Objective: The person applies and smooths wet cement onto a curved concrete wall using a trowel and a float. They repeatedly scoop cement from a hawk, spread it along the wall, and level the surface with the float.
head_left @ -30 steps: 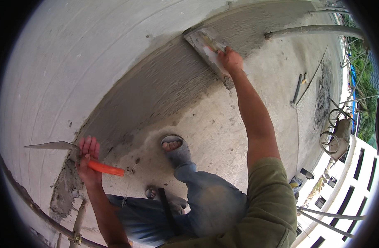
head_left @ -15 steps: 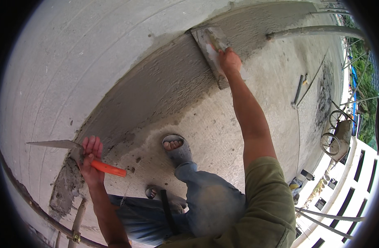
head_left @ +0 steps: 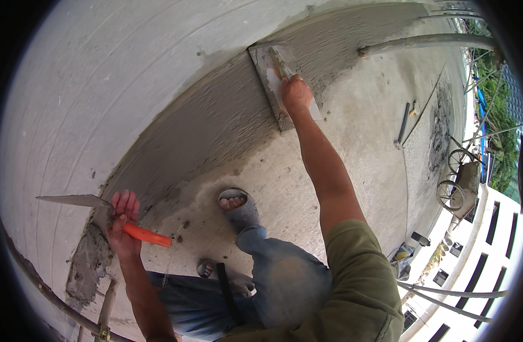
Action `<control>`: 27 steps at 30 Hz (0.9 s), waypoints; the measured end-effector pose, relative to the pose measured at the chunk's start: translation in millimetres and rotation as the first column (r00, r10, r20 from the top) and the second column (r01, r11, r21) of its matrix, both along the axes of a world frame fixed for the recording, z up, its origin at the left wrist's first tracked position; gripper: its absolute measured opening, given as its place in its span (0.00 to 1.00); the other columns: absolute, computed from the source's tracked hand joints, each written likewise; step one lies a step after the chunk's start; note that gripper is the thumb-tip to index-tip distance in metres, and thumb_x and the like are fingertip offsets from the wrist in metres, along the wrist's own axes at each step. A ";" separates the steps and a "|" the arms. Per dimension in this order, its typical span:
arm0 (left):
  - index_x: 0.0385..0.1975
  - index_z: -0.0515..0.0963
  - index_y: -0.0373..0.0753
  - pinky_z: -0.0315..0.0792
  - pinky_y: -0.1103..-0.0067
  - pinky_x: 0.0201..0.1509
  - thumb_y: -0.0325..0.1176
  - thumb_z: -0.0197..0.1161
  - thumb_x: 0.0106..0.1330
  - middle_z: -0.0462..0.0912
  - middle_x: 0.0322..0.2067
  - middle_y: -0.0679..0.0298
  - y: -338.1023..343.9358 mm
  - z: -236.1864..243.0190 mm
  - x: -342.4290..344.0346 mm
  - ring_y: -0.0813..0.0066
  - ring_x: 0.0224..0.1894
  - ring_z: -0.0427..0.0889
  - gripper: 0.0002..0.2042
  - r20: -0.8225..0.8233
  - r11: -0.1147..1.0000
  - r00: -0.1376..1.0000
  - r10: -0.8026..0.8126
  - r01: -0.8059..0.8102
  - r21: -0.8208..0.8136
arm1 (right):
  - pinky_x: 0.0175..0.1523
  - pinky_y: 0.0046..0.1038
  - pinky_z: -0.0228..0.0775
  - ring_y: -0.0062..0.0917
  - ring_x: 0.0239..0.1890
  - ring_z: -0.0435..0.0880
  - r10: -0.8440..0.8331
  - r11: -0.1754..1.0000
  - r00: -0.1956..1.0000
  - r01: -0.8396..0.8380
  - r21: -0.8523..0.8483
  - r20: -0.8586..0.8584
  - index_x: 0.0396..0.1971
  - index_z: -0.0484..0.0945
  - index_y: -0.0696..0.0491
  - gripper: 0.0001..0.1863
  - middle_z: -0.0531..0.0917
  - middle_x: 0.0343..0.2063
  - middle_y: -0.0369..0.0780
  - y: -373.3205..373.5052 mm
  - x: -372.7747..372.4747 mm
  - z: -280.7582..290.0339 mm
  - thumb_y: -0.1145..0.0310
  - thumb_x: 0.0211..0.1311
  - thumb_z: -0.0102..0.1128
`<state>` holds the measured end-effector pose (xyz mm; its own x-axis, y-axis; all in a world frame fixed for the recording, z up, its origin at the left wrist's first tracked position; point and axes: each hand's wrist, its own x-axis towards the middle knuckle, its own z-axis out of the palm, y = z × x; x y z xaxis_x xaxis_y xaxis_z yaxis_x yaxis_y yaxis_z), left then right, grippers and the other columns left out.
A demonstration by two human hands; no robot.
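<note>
My right hand [head_left: 297,94] is closed round the handle of a flat rectangular plastering trowel [head_left: 268,85]. Its blade lies across a band of wet grey mortar [head_left: 198,108] that runs along the base of the pale wall. At lower left, my left hand [head_left: 124,225] holds a pointed trowel [head_left: 149,235] by its orange handle. The thumb presses the handle against the palm while the other fingers stretch out. Its metal blade points left, toward the wall, beside a rough clump of mortar [head_left: 89,265].
My sandalled foot [head_left: 237,208] stands on the concrete floor [head_left: 352,154] near the mortar's edge. Poles [head_left: 426,43] reach in at upper right, and another pole [head_left: 45,290] crosses lower left. A dark bar [head_left: 405,122] and a wheeled cart [head_left: 464,191] are off to the right.
My right hand and the plastering trowel have moved left and slightly nearer to me along the mortar band. The left hand keeps its hold on the pointed trowel, almost still. The view has shifted slightly.
</note>
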<state>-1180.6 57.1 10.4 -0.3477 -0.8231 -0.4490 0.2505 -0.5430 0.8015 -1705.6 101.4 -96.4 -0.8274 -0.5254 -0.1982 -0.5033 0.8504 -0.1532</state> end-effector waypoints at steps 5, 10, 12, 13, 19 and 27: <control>0.62 0.56 0.29 0.54 0.66 0.68 0.29 0.53 0.56 0.65 0.59 0.50 0.5 -0.9 3.9 0.58 0.63 0.62 0.31 0.007 1.000 1.000 0.001 -0.001 0.007 | 0.46 0.41 0.70 0.47 0.41 0.79 -0.044 0.999 0.998 0.044 -0.010 0.035 0.38 0.70 0.58 0.19 0.79 0.38 0.53 10.3 34.3 12.1 0.55 0.61 0.49; 0.59 0.59 0.27 0.58 0.63 0.66 0.27 0.53 0.56 0.68 0.55 0.47 1.1 -0.1 -0.9 0.54 0.60 0.66 0.28 -0.013 0.999 0.999 0.046 -0.046 0.002 | 0.44 0.42 0.71 0.50 0.38 0.79 -0.069 0.988 0.997 0.073 -0.133 0.038 0.36 0.68 0.62 0.17 0.79 0.34 0.56 20.0 35.4 16.8 0.61 0.57 0.50; 0.59 0.59 0.27 0.58 0.63 0.66 0.27 0.53 0.56 0.68 0.55 0.47 1.1 -0.3 -0.2 0.54 0.60 0.66 0.28 -0.017 0.999 0.999 0.051 -0.051 0.005 | 0.43 0.44 0.71 0.51 0.36 0.79 0.019 0.983 0.999 -0.012 -0.182 0.035 0.37 0.67 0.63 0.17 0.79 0.31 0.57 13.1 30.3 18.1 0.64 0.55 0.50; 0.59 0.59 0.27 0.58 0.63 0.66 0.27 0.53 0.56 0.68 0.55 0.47 1.2 -0.2 0.5 0.54 0.60 0.66 0.28 -0.022 0.999 0.999 0.050 -0.050 0.004 | 0.44 0.44 0.70 0.52 0.37 0.79 -0.014 0.974 0.998 0.028 -0.224 0.061 0.39 0.67 0.63 0.18 0.79 0.33 0.57 12.3 32.6 18.3 0.64 0.54 0.50; 0.60 0.58 0.28 0.57 0.64 0.66 0.28 0.54 0.56 0.67 0.57 0.48 4.5 1.4 6.4 0.55 0.61 0.65 0.29 -0.014 0.999 0.999 0.037 -0.037 -0.010 | 0.44 0.45 0.69 0.52 0.37 0.78 0.044 0.934 0.996 -0.012 -0.357 0.081 0.54 0.61 0.61 0.27 0.78 0.35 0.58 -1.3 58.5 8.5 0.68 0.53 0.47; 0.61 0.57 0.29 0.55 0.65 0.67 0.30 0.54 0.56 0.65 0.58 0.50 9.6 4.6 13.2 0.56 0.63 0.63 0.30 0.021 1.000 1.000 0.019 -0.018 -0.010 | 0.44 0.42 0.70 0.49 0.37 0.79 -0.002 0.975 0.991 0.031 -0.220 0.132 0.63 0.55 0.49 0.31 0.78 0.35 0.57 -31.4 61.9 -2.3 0.69 0.56 0.45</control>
